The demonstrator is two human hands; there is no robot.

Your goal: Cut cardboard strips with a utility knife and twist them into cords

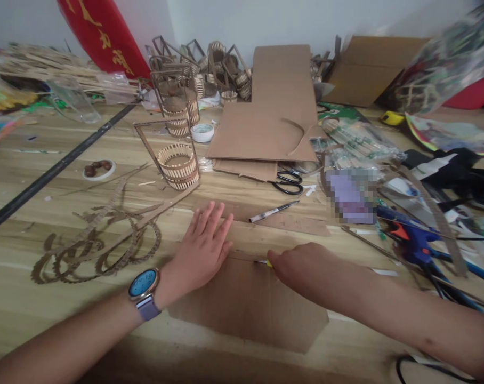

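A flat sheet of brown cardboard (250, 309) lies on the wooden table in front of me. My left hand (204, 248) rests flat on its upper left part, fingers stretched out. My right hand (300, 266) is closed around a utility knife (265, 263); a bit of yellow body and the blade show, pointing left over the cardboard near its upper edge. Whether the blade touches the sheet I cannot tell. Just beyond my hands lie a pen (274, 212) and a thin cardboard offcut (293, 221). Scissors with black handles (288, 182) sit farther back.
A small wooden-slat basket (178, 166) stands ahead, with several more behind. Curled cardboard strips (102, 240) lie at left. A blue glue gun (418, 240) and its cables are at right. A large cardboard piece (274, 122) and an open box (370, 69) stand at the back.
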